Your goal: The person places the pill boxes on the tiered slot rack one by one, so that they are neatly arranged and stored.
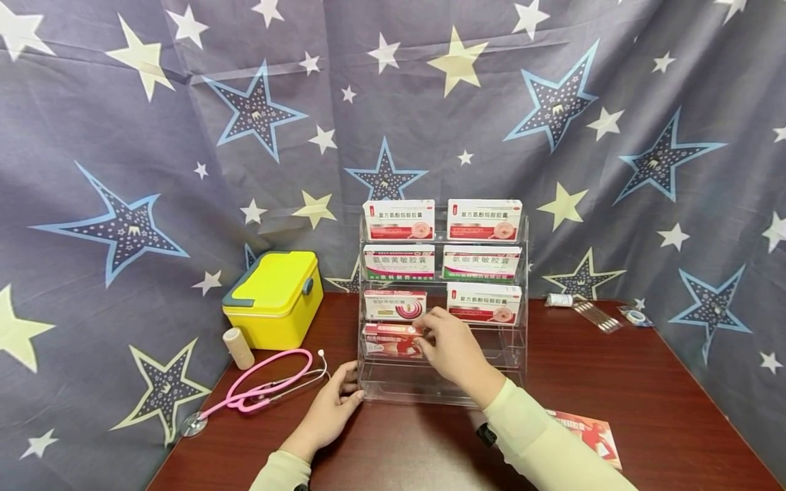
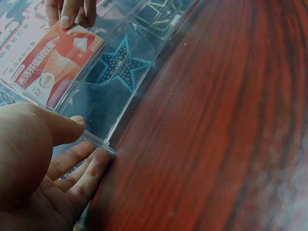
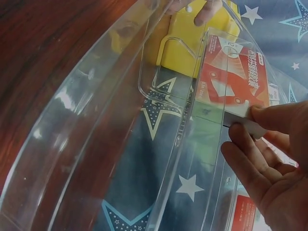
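Note:
A clear tiered display rack (image 1: 424, 390) stands on the table with medicine boxes on its upper tiers. My right hand (image 1: 457, 351) pinches the end of a red medicine box (image 1: 388, 341) between thumb and fingers; the box sits at the left of the fourth tier down. In the right wrist view, the thumb and fingertips are at the end of this red box (image 3: 233, 72). My left hand (image 1: 328, 412) grips the rack's lower left corner, thumb in front and fingers behind, as the left wrist view shows around the rack's edge (image 2: 98, 139).
Left of the rack are a yellow lidded case (image 1: 270, 300), a tan bandage roll (image 1: 238, 348) and a pink stethoscope (image 1: 245, 395). Another red box (image 1: 595, 440) lies front right, partly behind my right sleeve. Packed swabs (image 1: 597, 316) and small rolls lie at the back right.

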`<action>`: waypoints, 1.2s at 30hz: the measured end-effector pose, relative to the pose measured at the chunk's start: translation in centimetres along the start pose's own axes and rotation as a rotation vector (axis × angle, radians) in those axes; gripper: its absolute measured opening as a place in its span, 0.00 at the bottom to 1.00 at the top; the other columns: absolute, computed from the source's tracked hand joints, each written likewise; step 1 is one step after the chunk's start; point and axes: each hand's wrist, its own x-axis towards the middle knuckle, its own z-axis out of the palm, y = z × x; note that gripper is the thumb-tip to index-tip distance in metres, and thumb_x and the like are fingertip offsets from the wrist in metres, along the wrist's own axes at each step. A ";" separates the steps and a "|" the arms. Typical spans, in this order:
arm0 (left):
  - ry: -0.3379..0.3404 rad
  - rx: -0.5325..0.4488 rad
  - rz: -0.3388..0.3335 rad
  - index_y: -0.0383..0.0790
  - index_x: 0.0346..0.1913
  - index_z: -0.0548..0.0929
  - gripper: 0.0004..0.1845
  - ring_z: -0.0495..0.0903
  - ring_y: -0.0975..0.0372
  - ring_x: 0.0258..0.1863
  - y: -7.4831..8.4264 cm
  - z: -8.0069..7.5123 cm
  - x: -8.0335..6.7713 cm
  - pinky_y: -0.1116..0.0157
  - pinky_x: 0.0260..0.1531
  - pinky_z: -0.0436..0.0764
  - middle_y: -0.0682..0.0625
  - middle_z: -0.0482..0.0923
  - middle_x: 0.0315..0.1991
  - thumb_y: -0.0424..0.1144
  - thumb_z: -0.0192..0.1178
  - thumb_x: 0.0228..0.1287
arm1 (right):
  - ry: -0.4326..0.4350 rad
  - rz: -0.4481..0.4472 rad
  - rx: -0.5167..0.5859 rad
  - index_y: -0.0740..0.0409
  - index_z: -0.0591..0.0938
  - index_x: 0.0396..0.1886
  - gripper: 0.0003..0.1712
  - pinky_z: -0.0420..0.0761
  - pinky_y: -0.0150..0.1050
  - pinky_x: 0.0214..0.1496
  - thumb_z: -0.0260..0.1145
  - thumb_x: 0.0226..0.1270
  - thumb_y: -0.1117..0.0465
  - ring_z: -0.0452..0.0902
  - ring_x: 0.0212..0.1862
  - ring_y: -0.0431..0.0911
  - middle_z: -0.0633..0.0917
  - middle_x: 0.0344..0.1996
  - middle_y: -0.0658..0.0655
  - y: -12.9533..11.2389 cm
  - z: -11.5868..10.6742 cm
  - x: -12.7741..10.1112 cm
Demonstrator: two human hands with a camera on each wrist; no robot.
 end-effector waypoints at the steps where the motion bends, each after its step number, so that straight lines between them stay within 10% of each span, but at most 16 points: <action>1: 0.001 0.000 0.001 0.45 0.72 0.73 0.29 0.83 0.51 0.54 0.0 0.0 0.0 0.65 0.49 0.83 0.41 0.80 0.57 0.26 0.65 0.72 | 0.001 -0.001 0.005 0.50 0.89 0.44 0.13 0.85 0.34 0.42 0.81 0.61 0.64 0.85 0.36 0.35 0.82 0.39 0.46 0.0 0.0 0.0; 23: 0.024 -0.014 -0.022 0.46 0.71 0.74 0.29 0.83 0.52 0.53 0.0 0.0 0.0 0.64 0.48 0.83 0.42 0.81 0.57 0.26 0.66 0.70 | -0.016 -0.024 0.019 0.53 0.89 0.49 0.17 0.85 0.34 0.44 0.81 0.61 0.64 0.87 0.39 0.38 0.84 0.43 0.50 0.1 -3.2 -1.2; 36: 0.001 -0.023 -0.012 0.45 0.72 0.73 0.29 0.82 0.50 0.55 -0.1 0.0 0.1 0.64 0.49 0.83 0.39 0.80 0.59 0.26 0.65 0.72 | -0.100 0.090 0.172 0.44 0.87 0.39 0.12 0.83 0.36 0.37 0.81 0.60 0.62 0.82 0.35 0.36 0.87 0.34 0.40 9.2 -14.0 -12.3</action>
